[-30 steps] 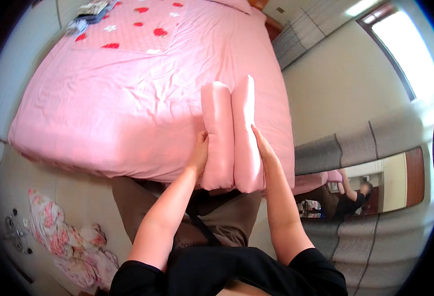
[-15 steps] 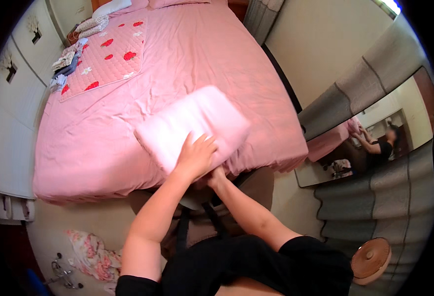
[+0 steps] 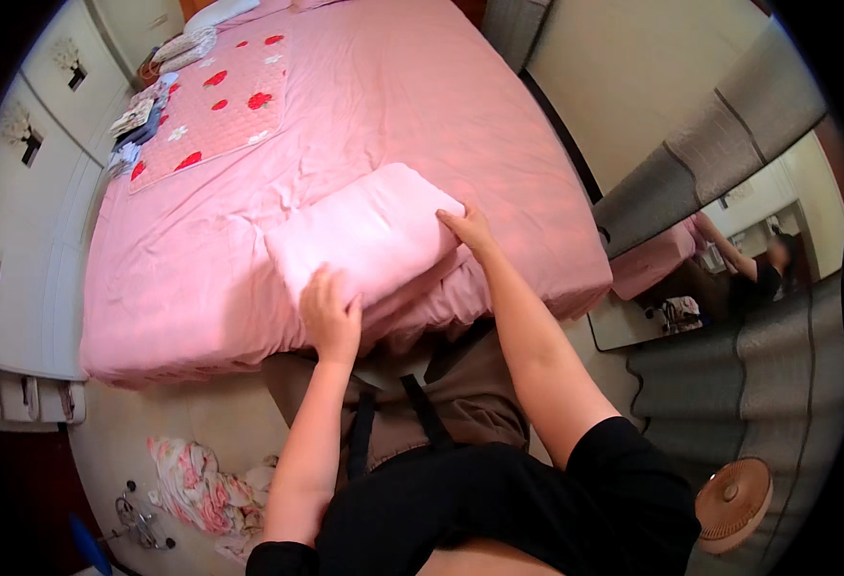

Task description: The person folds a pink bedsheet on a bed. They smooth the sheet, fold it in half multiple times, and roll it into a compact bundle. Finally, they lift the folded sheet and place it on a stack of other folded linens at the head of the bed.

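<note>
A folded pink blanket (image 3: 369,230) lies near the foot of the bed, on the pink bed sheet (image 3: 364,115). At its near left edge my left hand (image 3: 331,312) rests with fingers extended and thumb apart; the fingertips are slightly blurred. My right hand (image 3: 470,230) grips the blanket's right corner, its thumb and fingers at the edge. What lies beneath the fold is hidden.
A quilted strawberry-print mat (image 3: 216,110) and folded clothes (image 3: 134,120) are at the bed's far left. White cabinets (image 3: 33,221) line the left. Floral cloth (image 3: 206,490) lies on the floor. A mirror (image 3: 729,250) and a round fan (image 3: 734,504) are at right.
The blanket has come down flat on the bed. My right hand moved from under its near edge to its right corner; my left slid off its top to the near left edge.
</note>
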`<state>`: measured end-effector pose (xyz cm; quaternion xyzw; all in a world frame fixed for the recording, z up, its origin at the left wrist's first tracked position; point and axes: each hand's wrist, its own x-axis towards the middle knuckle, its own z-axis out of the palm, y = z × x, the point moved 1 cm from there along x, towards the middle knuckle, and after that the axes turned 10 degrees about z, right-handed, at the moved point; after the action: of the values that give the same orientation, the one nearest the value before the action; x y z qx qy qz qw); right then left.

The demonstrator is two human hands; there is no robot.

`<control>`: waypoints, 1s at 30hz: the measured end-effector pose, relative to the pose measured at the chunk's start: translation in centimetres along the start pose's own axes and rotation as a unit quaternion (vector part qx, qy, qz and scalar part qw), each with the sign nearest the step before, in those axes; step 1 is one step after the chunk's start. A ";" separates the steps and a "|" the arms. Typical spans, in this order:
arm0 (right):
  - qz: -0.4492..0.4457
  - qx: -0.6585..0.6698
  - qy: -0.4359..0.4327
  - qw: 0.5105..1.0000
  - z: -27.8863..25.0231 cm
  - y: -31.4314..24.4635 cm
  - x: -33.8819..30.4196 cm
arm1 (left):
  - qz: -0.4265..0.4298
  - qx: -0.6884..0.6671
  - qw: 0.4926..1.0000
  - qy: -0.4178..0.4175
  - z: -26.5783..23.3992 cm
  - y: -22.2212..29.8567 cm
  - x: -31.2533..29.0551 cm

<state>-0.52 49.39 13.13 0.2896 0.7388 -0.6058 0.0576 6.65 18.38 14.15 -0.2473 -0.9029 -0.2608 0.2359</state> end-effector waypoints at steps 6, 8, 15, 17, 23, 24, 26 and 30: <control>0.024 0.140 -0.138 0.980 -1.4 3.9 0.7 | -0.329 -0.445 0.832 0.040 -2.7 -4.6 -2.0; -0.010 0.155 -0.154 0.976 -1.6 4.7 0.9 | -0.324 -0.487 0.811 -0.015 -3.0 -4.8 -2.3; -0.074 -0.042 0.029 0.996 0.7 2.0 -1.7 | -0.253 -0.388 0.886 -0.036 -0.9 -5.6 -3.8; -0.051 -0.116 0.066 0.990 0.7 2.2 -1.6 | -0.227 -0.361 0.903 -0.057 -1.0 -5.7 -3.5; 0.020 -0.239 0.117 0.964 0.6 2.2 0.9 | -0.266 -0.381 0.885 -0.030 -2.6 -6.4 -4.4; 0.023 -0.229 0.113 0.967 0.6 2.7 1.4 | -0.263 -0.358 0.895 -0.028 -2.2 -7.0 -5.4; 0.021 -0.227 0.118 0.967 0.5 3.4 2.2 | -0.181 -0.338 0.923 0.028 -1.2 -5.0 -5.4; 0.005 -0.265 0.119 0.957 0.5 4.2 3.8 | -0.181 -0.329 0.927 0.022 1.8 -4.5 -5.0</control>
<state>-1.76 50.69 7.71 0.3380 0.8726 -0.3495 0.0469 7.40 14.50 8.41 -0.1374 -0.7906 -0.5866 0.1094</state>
